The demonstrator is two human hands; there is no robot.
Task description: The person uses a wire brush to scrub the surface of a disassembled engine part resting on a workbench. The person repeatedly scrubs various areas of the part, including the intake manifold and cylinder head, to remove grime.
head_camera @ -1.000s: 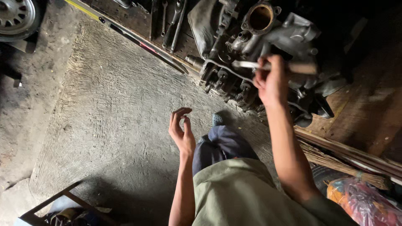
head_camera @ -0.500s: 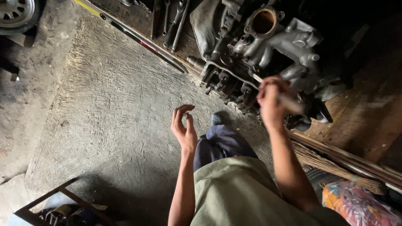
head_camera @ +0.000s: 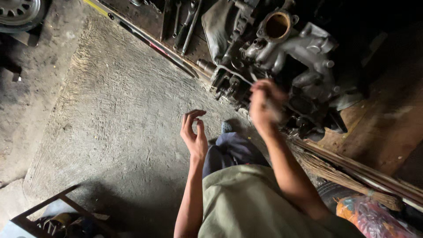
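**Desk:** What sits at the left of the workshop floor?

**Photographer:** One silver spoked car wheel [head_camera: 15, 11] at the top corner, grey rough concrete floor [head_camera: 110, 114] below it, and one dark metal-framed crate [head_camera: 53, 218] at the bottom edge. At least three steel spanners [head_camera: 185, 20] lie on a dark board further along.

**Desk:** And the hands?

**Photographer:** The left hand [head_camera: 194, 132] hangs over the floor, empty, fingers loosely curled. The right hand [head_camera: 263, 105], blurred, is clenched around a thin pale rod-like tool [head_camera: 257, 83], held against the one grimy grey cast-metal engine block [head_camera: 282, 57].

**Desk:** How would they handle?

**Photographer:** The engine looks heavy, rigid and greasy; the tool light and stiff, best gripped mid-shaft. One straw broom [head_camera: 343, 176] lies at right.
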